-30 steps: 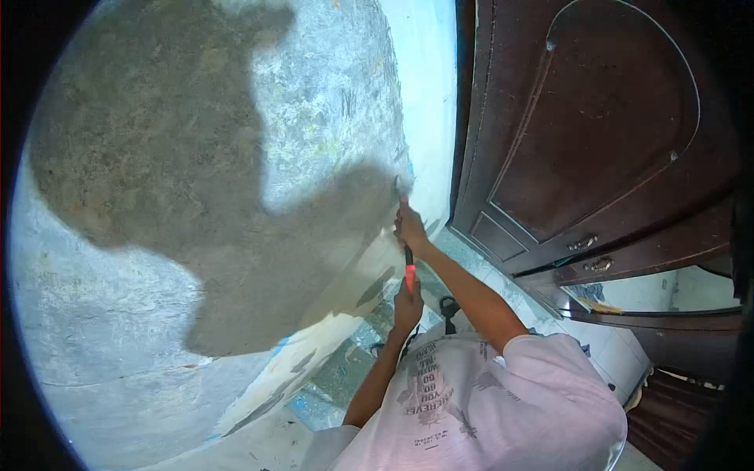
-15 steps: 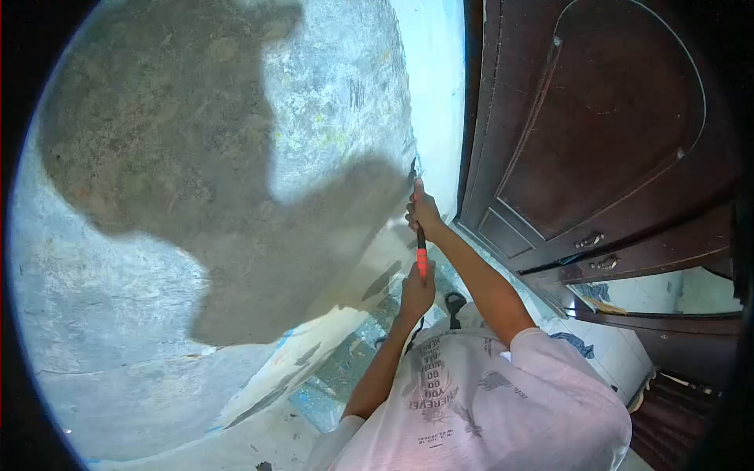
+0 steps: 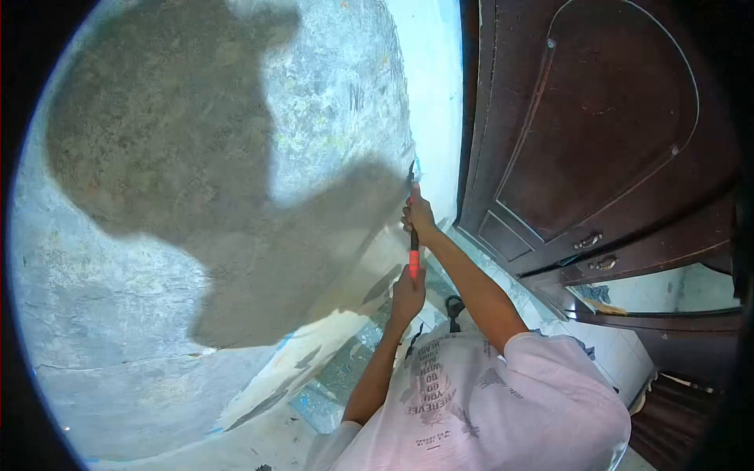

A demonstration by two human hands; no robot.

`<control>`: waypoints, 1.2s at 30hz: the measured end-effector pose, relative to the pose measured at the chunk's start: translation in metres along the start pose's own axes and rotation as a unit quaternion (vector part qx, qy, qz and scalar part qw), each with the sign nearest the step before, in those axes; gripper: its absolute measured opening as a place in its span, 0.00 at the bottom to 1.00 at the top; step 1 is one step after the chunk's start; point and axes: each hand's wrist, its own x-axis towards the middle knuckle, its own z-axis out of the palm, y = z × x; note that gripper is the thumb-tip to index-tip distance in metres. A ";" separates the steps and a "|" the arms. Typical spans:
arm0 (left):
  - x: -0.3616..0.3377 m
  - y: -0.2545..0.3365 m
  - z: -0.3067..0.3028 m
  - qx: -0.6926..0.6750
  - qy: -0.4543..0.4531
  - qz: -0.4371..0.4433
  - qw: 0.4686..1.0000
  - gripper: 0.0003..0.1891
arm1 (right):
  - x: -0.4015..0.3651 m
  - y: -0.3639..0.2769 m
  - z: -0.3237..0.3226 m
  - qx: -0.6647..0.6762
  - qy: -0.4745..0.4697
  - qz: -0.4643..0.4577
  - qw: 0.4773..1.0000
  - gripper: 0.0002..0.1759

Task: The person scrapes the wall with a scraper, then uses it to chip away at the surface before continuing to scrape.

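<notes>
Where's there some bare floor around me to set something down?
Best bet: the pale tiles between your shirt and the cabinet. The pale floor at lower left, along the wall, looks mostly open, with scattered specks. It's tighter below your left hand, where debris litters the strip between wall and left arm.

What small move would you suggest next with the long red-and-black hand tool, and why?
I'd probably push the long red-and-black hand tool a short way forward along the border: its tip appears to sit where the rough grey wall surface meets the smooth white strip, and the right hand grips ahead of the left hand.
</notes>
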 end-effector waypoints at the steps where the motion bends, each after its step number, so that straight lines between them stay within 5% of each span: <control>1: -0.003 -0.008 -0.001 0.005 -0.005 -0.011 1.000 0.21 | -0.005 0.003 0.004 -0.015 0.009 -0.001 1.000 0.33; 5: 0.002 -0.002 -0.002 -0.020 0.003 -0.006 1.000 0.21 | -0.008 -0.002 0.007 -0.046 0.038 0.027 0.998 0.34; 8: 0.009 -0.018 0.008 -0.004 -0.030 -0.003 1.000 0.21 | -0.002 -0.007 -0.006 -0.032 -0.013 -0.005 0.999 0.32; 14: -0.005 -0.031 0.013 -0.022 0.012 -0.002 1.000 0.19 | -0.012 0.016 0.005 -0.124 0.033 -0.062 0.990 0.32; 18: 0.013 -0.028 0.019 -0.036 0.008 0.067 0.997 0.19 | 0.004 -0.006 -0.009 -0.078 0.001 -0.036 0.996 0.32; 27: -0.003 -0.048 0.004 -0.047 -0.012 -0.014 0.999 0.22 | -0.012 0.026 0.008 -0.129 0.021 -0.071 0.989 0.31; 32: 0.014 -0.021 -0.002 -0.016 -0.017 0.040 0.999 0.21 | 0.002 -0.001 0.001 -0.061 0.001 -0.062 0.996 0.32; 36: -0.001 -0.035 -0.006 0.019 -0.041 -0.030 0.999 0.21 | -0.005 0.024 0.010 -0.046 0.041 -0.048 0.997 0.32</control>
